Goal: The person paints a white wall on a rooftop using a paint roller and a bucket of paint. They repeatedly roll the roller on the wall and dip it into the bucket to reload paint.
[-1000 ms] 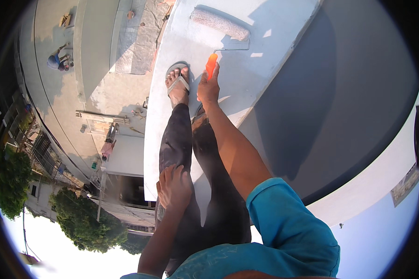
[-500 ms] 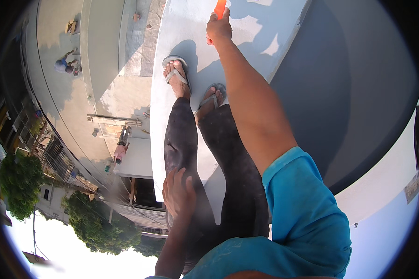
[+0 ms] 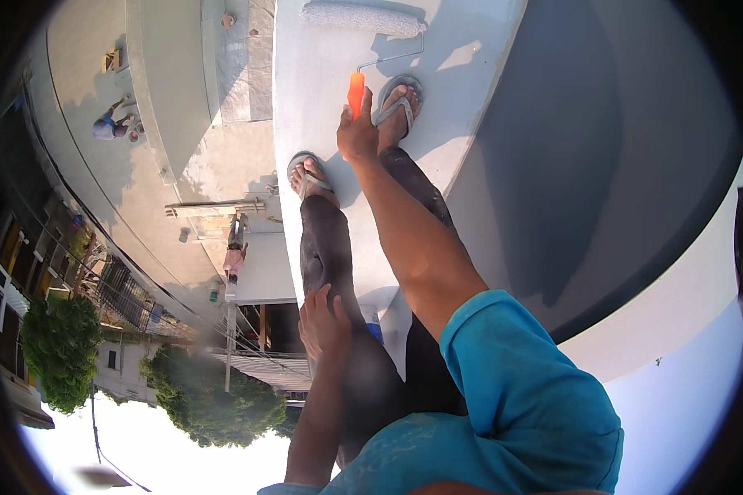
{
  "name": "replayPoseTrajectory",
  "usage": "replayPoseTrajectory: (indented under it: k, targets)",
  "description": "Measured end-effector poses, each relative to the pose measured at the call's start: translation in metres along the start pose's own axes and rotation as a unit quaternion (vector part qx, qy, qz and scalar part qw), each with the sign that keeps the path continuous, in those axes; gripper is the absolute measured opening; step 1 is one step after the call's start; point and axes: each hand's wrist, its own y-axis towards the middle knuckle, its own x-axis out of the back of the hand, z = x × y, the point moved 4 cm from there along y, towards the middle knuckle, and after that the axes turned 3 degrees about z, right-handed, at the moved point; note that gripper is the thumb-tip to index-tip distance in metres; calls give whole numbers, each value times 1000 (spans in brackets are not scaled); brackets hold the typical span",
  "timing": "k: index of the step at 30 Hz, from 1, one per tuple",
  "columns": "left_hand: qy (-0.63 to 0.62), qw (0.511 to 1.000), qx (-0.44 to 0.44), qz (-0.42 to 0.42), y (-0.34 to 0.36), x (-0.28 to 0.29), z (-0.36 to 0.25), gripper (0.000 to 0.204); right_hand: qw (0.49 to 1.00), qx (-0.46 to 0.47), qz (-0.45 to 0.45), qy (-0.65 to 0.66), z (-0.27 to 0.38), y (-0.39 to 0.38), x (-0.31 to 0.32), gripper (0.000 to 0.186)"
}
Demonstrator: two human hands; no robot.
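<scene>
A paint roller (image 3: 363, 18) with a pale fluffy sleeve, a bent wire frame and an orange handle lies across the white ledge at the top. My right hand (image 3: 358, 136) is closed round the handle's lower end, just beside my right foot. Against my left leg rests my left hand (image 3: 324, 324), near the knee, its fingers extended and holding nothing. Both feet, in grey flip-flops, stand on the white ledge (image 3: 347, 223), the right one farther ahead. Part of a white and blue container (image 3: 372, 323) shows between my legs, mostly hidden.
The ledge drops off on its left to a lower level, where one person (image 3: 111, 124) crouches and another (image 3: 234, 259) stands near wooden planks (image 3: 215, 209). On the right, a dark grey curved surface (image 3: 586, 165) borders the ledge. Trees (image 3: 206, 404) and buildings stand beyond.
The roller's sleeve and frame have come into view as my right hand drew back toward me. My right foot has stepped ahead of the left. My left hand remains on the leg.
</scene>
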Motion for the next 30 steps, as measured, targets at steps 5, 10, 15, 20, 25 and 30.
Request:
replayPoseTrajectory:
  k: [5,10,15,20,25,30]
  targets:
    - [-16,1000,-6,5,-2,-8,40,35,996,-76,49,14,-64,-81,-39,63]
    - [9,999,-33,-16,-13,-24,35,33,1000,14,-8,12,-97,-113,-55,63]
    - [12,999,-36,-36,-22,-43,41,32,1000,-16,26,-7,-32,-55,-33,63]
    - [0,1000,-1,-21,-24,-56,40,30,1000,6,-13,3,32,37,-10,65]
    - [-20,1000,14,-19,-24,-63,45,32,1000,16,-7,24,110,86,25,59]
    - [-23,1000,16,-15,-26,-61,48,30,1000,24,-1,11,102,80,20,57]
